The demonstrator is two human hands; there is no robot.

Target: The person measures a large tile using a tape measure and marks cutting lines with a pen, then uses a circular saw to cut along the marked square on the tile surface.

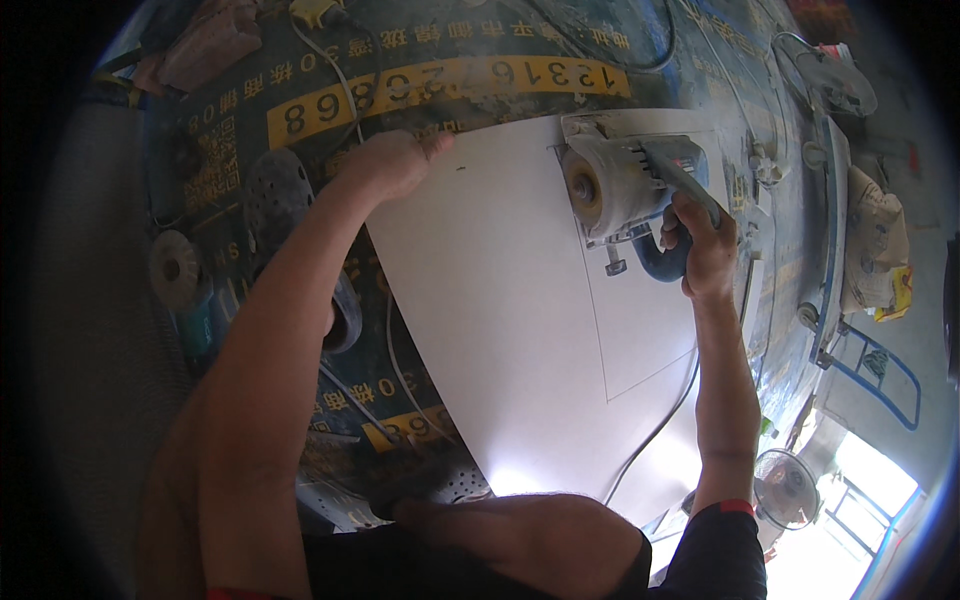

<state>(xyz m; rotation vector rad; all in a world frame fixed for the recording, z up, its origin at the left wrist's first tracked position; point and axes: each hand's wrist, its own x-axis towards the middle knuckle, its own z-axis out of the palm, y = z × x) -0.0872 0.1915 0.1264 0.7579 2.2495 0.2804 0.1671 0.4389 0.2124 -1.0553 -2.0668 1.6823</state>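
A large white board (480, 270) lies across a dark green printed covering, with thin pencil lines drawn on its right part. Near its far right end, a dusty circular saw (625, 190) rests on the board. The fingers of my right hand (708, 245) wrap round the saw's dark handle. At the board's far left corner, my left hand (393, 165) is closed on the edge, thumb lying towards the right; its other fingers are mostly hidden. A dark power cord (655, 432) runs over the near right part of the board. The saw's blade is out of sight.
Left of the board lie a dark perforated clog (277, 190) and a dusty round-headed tool (178, 270). Loose cables cross the covering (240, 220). On the right stand a blue trolley (832, 220), a paper sack (878, 235) and a fan (787, 488).
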